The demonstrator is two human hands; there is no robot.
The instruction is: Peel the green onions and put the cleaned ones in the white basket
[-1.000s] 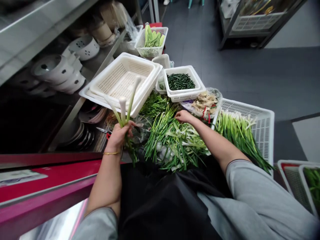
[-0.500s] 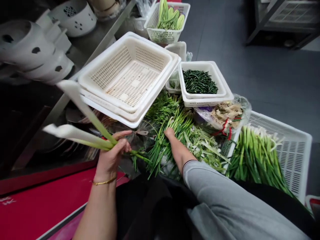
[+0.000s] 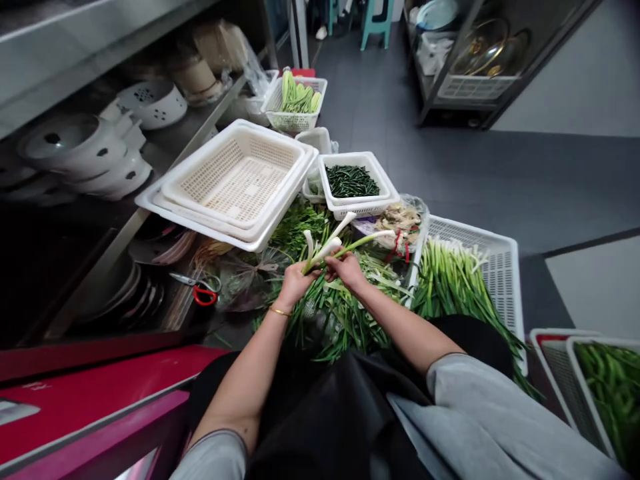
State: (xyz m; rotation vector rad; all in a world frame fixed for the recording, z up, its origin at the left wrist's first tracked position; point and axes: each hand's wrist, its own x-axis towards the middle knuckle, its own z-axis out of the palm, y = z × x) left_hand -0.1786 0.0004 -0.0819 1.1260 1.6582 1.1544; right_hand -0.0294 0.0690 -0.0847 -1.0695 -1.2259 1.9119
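In the head view, my left hand (image 3: pixel 296 285) is closed around a few scallions (image 3: pixel 326 249), their white ends pointing up and away from me. My right hand (image 3: pixel 347 272) is right beside it, fingers pinched on a thinner scallion (image 3: pixel 367 240) whose white tip points to the right. Where the fingertips meet, the stalks are partly hidden. Below both hands lies a pile of green stalks and peeled leaves (image 3: pixel 345 317). To the right, a bundle of scallions (image 3: pixel 445 280) rests in a white plastic basket (image 3: pixel 505 273).
Stacked white baskets (image 3: pixel 240 230) stand ahead on the left, beside a shelf of white pots (image 3: pixel 75 150). Green chilies (image 3: pixel 350 181) fill a smaller basket. Red-handled scissors (image 3: pixel 204 293) lie at left. Another basket of green vegetables (image 3: pixel 613 383) is at lower right.
My right hand has come up from the green pile with a scallion and joined my left. My left hand's scallions have swung from pointing left to pointing away. The view has tilted up.
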